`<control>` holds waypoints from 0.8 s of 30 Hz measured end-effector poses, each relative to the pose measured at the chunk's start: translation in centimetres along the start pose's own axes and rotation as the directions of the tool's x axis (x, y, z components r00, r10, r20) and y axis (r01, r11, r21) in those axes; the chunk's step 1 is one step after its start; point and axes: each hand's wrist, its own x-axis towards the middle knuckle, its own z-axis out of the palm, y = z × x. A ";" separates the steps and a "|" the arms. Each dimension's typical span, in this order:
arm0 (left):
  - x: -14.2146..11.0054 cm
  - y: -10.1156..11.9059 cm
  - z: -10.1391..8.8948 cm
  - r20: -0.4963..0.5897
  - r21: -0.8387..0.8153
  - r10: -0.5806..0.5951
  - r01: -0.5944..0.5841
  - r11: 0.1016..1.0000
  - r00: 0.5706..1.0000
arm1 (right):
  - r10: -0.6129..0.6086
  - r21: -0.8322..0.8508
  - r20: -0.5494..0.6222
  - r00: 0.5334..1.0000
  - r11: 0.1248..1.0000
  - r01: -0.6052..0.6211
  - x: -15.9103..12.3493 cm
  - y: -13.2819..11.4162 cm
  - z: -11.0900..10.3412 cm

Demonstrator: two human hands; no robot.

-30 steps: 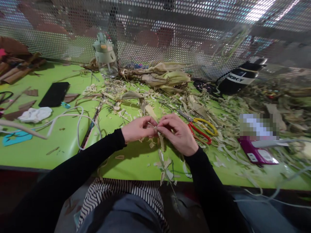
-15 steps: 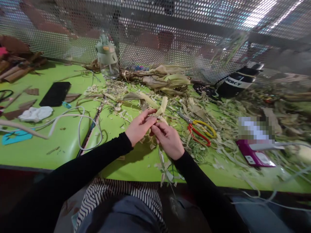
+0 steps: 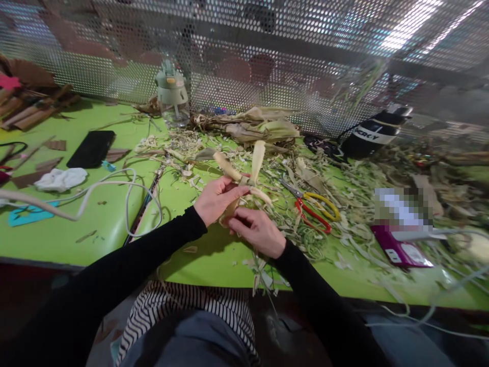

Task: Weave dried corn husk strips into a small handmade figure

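My left hand (image 3: 217,200) pinches a pale, dried corn husk piece (image 3: 258,158) whose several strips fan out above and to the right of the fingers. Just below and to the right, my right hand (image 3: 260,229) has its fingers closed at the lower end of the husk, under the left hand. What exactly the right fingertips pinch is partly hidden. Scissors (image 3: 314,208) with one yellow and one red handle lie beyond my right hand, blades toward the upper left. Husk scraps and thin green strips (image 3: 311,237) surround the hands.
A bundle of dried husks (image 3: 263,125) lies at the back before a perforated metal screen (image 3: 221,76). Left are a bottle (image 3: 172,97), a black phone (image 3: 91,149), crumpled tissue (image 3: 61,178) and a white cable (image 3: 130,204). A black bottle (image 3: 372,133) and purple packet (image 3: 399,250) are right.
My right hand has moved down and slightly left, away from the left fingertips. The husk strips now stand up and spread apart above my left hand.
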 end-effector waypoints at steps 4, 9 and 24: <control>-0.1 0.1 -0.2 0.003 0.032 0.028 -0.028 0.999 1.000 | -0.046 -0.057 0.153 0.987 0.997 0.055 -0.3 -0.2 0.0; 0.0 0.5 -0.2 0.029 0.069 0.030 -0.031 0.997 0.999 | -0.147 -0.128 0.245 0.958 0.975 0.182 -0.6 -0.1 -0.3; -0.3 1.1 -0.2 0.012 0.323 -0.118 0.108 0.940 0.993 | -0.181 -0.335 -0.312 0.932 0.939 0.070 -0.4 0.5 -3.1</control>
